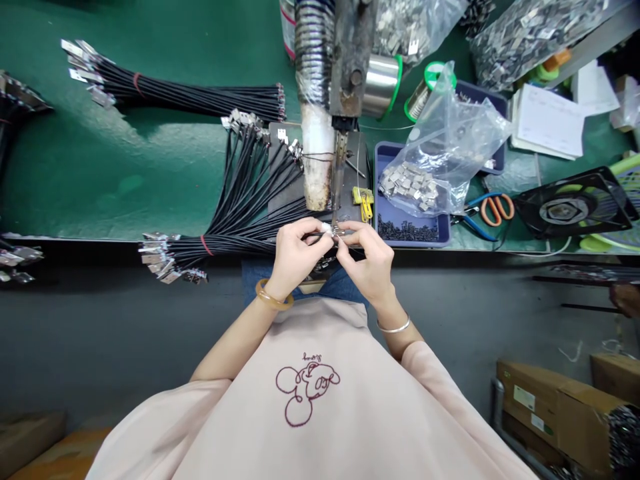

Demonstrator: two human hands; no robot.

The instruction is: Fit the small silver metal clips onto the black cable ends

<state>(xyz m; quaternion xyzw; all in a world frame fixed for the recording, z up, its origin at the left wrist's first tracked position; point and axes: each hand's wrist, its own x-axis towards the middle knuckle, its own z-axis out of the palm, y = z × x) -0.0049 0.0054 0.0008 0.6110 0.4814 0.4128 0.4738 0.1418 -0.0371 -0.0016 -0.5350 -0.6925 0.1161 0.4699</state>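
My left hand point(300, 257) is closed in a pinch on the end of a black cable, just below the tip of the bench machine point(341, 160). A small pale piece shows at its fingertips. Close beside it, my right hand point(369, 257) is pinched too, its fingertips meeting the left ones at a small metal connector point(336, 231). Fingers partly cover that connector. Under and left of my left hand lies a bundle of black cables point(235, 241) with metal connectors, tied with a red band. More loose cables point(250, 177) fan out behind it.
A blue tray point(445, 237) at the right holds black parts and a plastic bag of metal connectors point(410, 185). Beyond it are pliers point(495, 208) and a black fan point(575, 203). Solder spools point(383, 87) stand behind. Another cable bundle point(190, 93) lies at the back left.
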